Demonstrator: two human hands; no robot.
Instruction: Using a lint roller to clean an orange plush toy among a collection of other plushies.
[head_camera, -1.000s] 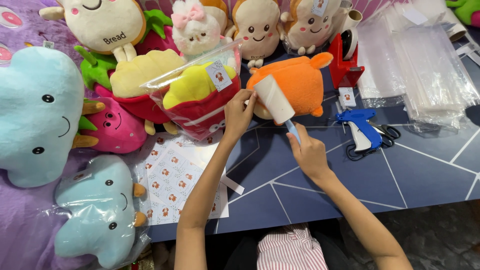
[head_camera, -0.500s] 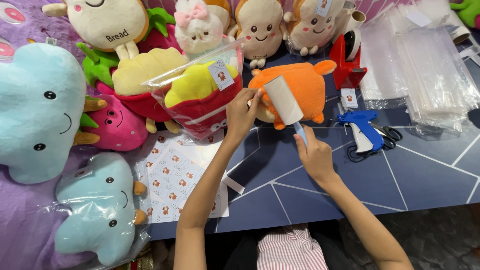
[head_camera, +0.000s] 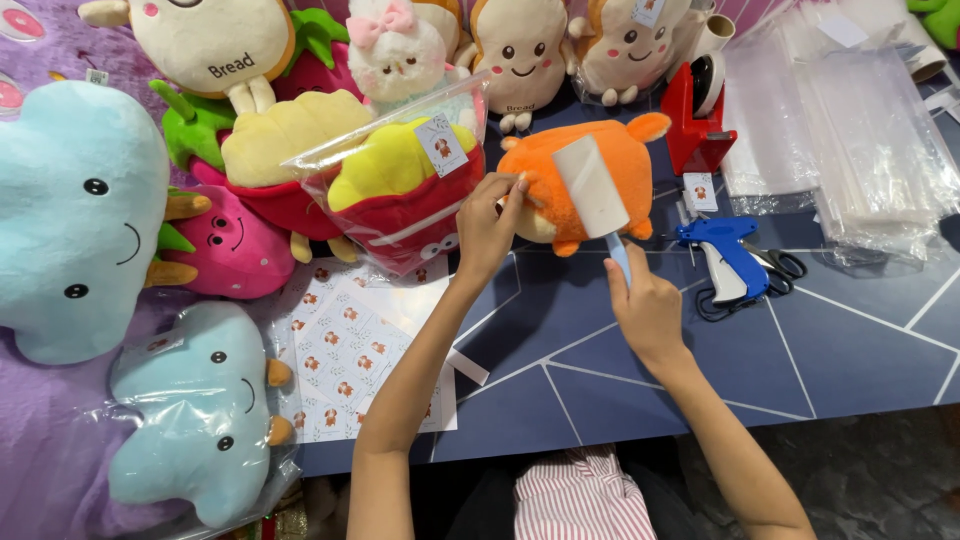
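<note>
An orange plush toy (head_camera: 545, 185) lies on the dark blue table (head_camera: 760, 350). My left hand (head_camera: 487, 228) grips its left edge and holds it down. My right hand (head_camera: 645, 305) is closed around the light blue handle of a lint roller (head_camera: 592, 188); the white roll rests across the toy's right half. Just left of my left hand sits a red and yellow plush in a clear bag (head_camera: 400, 190) with a small tag on it.
Many plush toys crowd the left side and the back. A sticker sheet (head_camera: 345, 350) lies under my left forearm. A blue tagging gun (head_camera: 725, 255), scissors (head_camera: 780, 265), a red tape dispenser (head_camera: 695, 115) and a stack of clear bags (head_camera: 840, 140) fill the right.
The lint roller has moved to the right across the orange plush, from its left side to its right half. My left hand stays on the toy's left edge.
</note>
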